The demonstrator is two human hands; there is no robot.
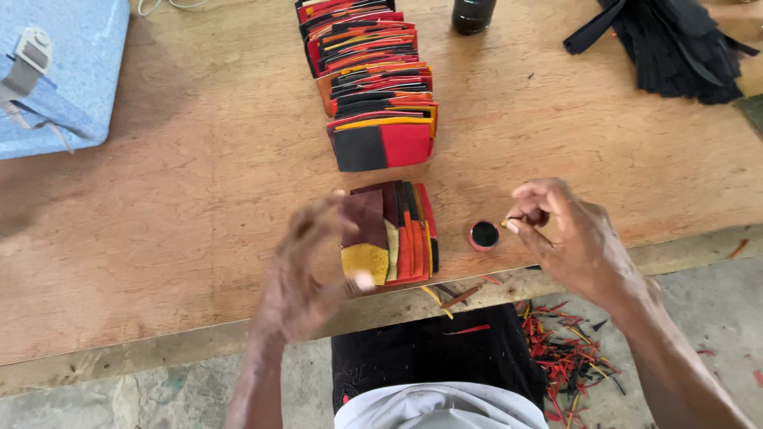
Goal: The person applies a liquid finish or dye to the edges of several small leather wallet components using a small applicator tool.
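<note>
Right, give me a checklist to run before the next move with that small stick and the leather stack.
1. Left hand has the front leather piece in its grip: ok, thumb and fingers pinch it, though blurred.
2. Right hand holds the small stick: ok.
3. Small round cap of black liquid upright, beside the stick tip: ok.
4. Stick tip loaded: cannot tell.
5. Near stack standing on the wooden table: ok.
6. Finished row set apart from the near stack: ok.
</note>
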